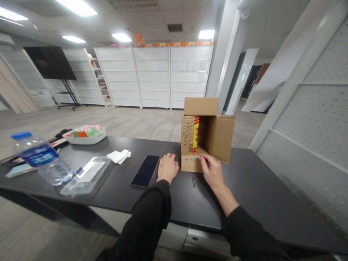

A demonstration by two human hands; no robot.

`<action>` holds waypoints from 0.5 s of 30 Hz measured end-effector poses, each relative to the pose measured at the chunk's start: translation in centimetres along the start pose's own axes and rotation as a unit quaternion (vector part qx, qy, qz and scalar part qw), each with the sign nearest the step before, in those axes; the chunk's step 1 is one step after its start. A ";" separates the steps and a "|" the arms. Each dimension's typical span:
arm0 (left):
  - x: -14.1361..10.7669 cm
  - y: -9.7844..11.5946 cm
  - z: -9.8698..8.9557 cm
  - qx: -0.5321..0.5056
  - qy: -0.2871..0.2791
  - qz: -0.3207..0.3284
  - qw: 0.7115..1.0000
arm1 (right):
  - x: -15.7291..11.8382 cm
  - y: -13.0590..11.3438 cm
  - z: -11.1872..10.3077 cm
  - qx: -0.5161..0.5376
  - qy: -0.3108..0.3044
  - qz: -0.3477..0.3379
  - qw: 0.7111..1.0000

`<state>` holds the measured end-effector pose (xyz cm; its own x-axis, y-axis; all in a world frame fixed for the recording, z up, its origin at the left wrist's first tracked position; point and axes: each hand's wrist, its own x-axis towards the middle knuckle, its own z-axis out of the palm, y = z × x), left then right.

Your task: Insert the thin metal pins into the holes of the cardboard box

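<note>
An open cardboard box [214,136] stands on the dark table [244,185], its opening facing me and its flaps spread. Yellow and red tape runs down its left flap, beside several small dark spots. My right hand [212,172] is at the lower front flap, thumb and forefinger pinched together near a row of small shiny pieces; what the fingertips hold is too small to make out. My left hand [168,168] rests on the table between the box and a dark phone [145,171], fingers lying down and empty. Thin metal screws [193,180] lie in front of the box.
To the left are a water bottle [42,159], a clear plastic case [87,177], white tissue [119,156] and a white basket [85,135] of colourful packets. White cabinets [152,78] line the far wall. A perforated partition [312,127] stands at the right.
</note>
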<state>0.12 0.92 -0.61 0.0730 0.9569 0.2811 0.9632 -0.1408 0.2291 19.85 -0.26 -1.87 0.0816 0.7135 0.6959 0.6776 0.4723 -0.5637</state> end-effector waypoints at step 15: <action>0.1 0.0 0.1 0.002 -0.004 -0.007 1.000 | 0.1 0.3 0.2 0.000 -0.016 0.000 1.000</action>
<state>0.19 1.01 -0.67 0.0610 0.9607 0.2709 0.9653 -0.1258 0.2287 19.91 0.02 -2.02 0.0578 0.7293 0.6817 0.6773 0.4730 -0.5635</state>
